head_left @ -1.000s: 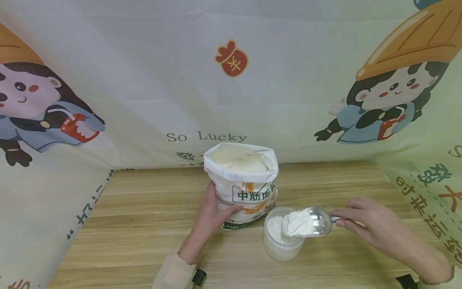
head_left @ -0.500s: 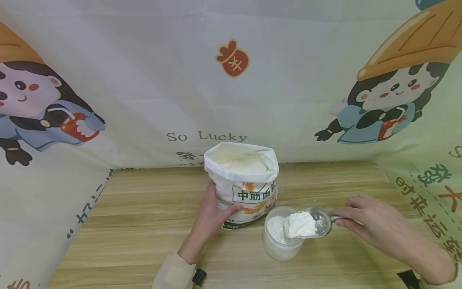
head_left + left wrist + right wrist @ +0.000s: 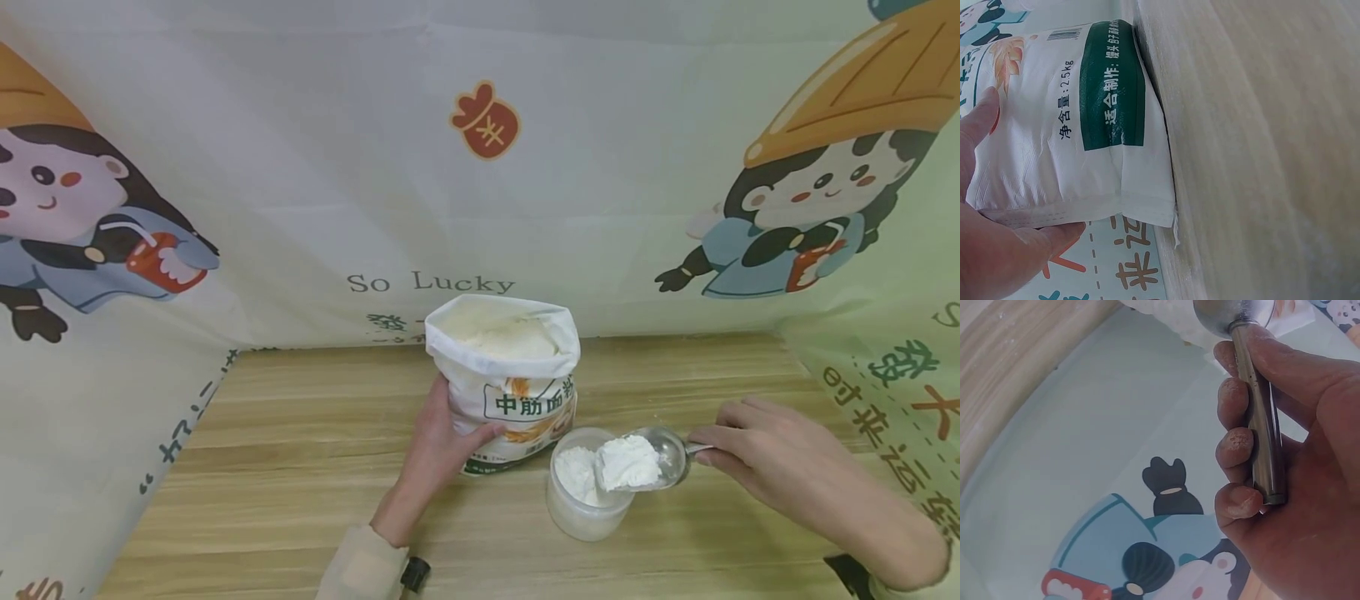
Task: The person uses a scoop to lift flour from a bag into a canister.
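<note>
A white bag of flour [image 3: 517, 417], its top folded open, stands on the wooden table. My left hand [image 3: 442, 442] grips its left side, thumb across the printed front and fingers behind; the left wrist view shows the bag's lower front [image 3: 1054, 137] close up. In my right hand [image 3: 772, 467] is a metal scoop [image 3: 667, 458], its handle [image 3: 1263, 425] wrapped by curled, flour-dusted fingers. Heaped flour [image 3: 630, 462] fills the scoop, whose front end overlaps the mouth of a clear plastic jar [image 3: 588, 517]. White flour [image 3: 577, 475] lies inside the jar too.
The wooden table [image 3: 285, 467] is walled at the back and both sides by a printed cloth [image 3: 337, 167] with cartoon figures and lettering. The jar stands right in front of the bag's right corner.
The scoop has shifted slightly right over the jar and turned a little, its flour heap looking more gathered. My left hand and the bag stay in place.
</note>
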Motion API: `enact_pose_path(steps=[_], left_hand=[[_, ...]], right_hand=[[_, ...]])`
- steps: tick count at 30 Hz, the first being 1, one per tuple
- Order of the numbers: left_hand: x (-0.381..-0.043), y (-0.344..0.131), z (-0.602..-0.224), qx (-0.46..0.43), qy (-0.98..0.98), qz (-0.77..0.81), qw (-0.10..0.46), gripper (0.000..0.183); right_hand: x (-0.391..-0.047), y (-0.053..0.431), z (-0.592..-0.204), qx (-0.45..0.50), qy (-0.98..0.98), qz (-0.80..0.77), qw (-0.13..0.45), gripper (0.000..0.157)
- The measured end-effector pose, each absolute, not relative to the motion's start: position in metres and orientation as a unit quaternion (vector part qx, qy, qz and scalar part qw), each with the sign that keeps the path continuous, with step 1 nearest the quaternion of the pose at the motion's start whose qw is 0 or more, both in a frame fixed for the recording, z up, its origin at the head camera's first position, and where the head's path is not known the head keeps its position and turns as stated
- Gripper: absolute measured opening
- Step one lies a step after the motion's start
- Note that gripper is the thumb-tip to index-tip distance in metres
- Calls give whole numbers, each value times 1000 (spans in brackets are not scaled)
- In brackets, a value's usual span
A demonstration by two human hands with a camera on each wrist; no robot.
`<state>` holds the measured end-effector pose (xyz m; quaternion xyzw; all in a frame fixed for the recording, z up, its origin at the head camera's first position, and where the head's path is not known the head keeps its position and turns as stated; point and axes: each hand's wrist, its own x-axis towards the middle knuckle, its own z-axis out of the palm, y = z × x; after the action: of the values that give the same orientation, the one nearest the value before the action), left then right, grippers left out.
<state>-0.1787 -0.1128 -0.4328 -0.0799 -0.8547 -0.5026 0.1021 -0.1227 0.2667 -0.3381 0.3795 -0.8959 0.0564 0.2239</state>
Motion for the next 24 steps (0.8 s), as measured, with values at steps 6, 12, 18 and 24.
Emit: enact_pose_path(steps=[6,12,18,24], left_hand=[[-178,-112,-432,-77,-855,-502,100,103],[-179,-112,-432,-84,-852,-506,105,102],[-179,-113,-433,-86,-851,-507,109,102],[-179,-113,-432,-84,-848,-512,105,102]], right_hand=[[-122,263,-334,389,-890,41,236,71],[-120,258,-330,386,-890,20,243,73],[-116,251,-327,377,-891,-9,253,79],[-112,247,-324,381,-886,-25,265,70]])
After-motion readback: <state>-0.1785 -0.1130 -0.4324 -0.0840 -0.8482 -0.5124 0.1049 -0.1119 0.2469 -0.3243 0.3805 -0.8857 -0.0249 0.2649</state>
